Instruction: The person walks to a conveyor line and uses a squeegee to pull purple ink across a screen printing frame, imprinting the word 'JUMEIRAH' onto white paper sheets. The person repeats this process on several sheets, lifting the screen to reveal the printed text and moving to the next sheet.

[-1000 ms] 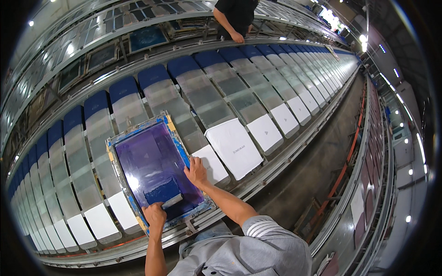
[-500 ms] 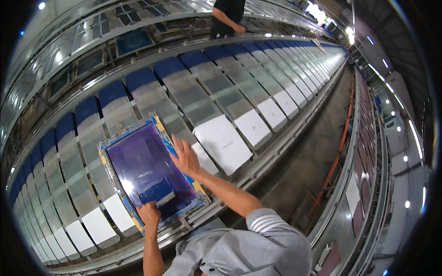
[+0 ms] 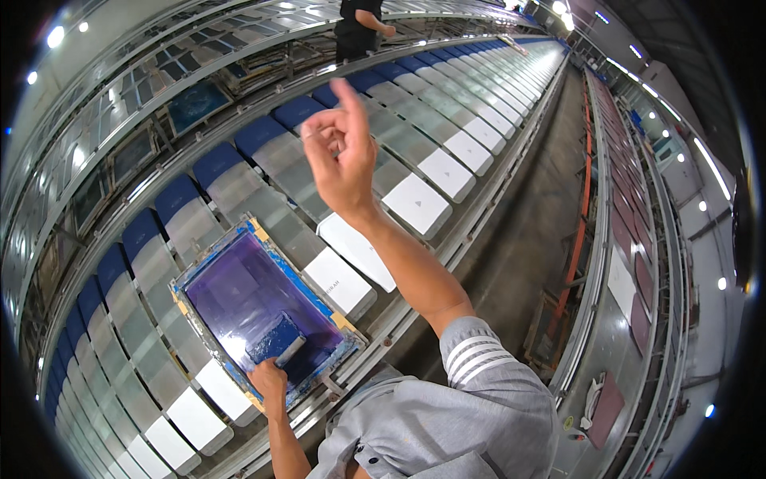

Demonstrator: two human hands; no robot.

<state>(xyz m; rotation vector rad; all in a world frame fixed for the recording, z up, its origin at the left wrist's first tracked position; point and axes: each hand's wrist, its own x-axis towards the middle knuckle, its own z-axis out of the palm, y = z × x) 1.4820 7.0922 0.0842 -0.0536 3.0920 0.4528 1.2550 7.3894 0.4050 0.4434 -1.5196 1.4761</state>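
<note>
A rectangular screen-printing frame [image 3: 217, 339] lies across the pallets, its purple mesh [image 3: 239, 279] smeared with dark blue ink at the near end. Inside it, my left hand [image 3: 270, 379] is closed round the end of a squeegee [image 3: 294, 348] that rests in the ink. My right hand [image 3: 343, 156] is raised over the pallets, empty, with the index finger stretched out and the other fingers partly curled. Beside the frame's right edge lies a white fabric panel [image 3: 339, 279] with a small dark print. Another white panel [image 3: 351, 239] is partly hidden behind my right forearm.
Long rows of pallets run left and far right, with white panels [image 3: 419, 203] at their near ends and navy pieces [image 3: 259, 136] at the far ends. A metal rail [image 3: 399, 335] edges the table. Across the aisle stands another table [image 3: 590, 383]. A person in black [image 3: 357, 28] stands beyond.
My right hand has left the frame's right side and risen up and away over the pallets. The printed panel beside the frame now shows more fully. My left hand stays on the squeegee.
</note>
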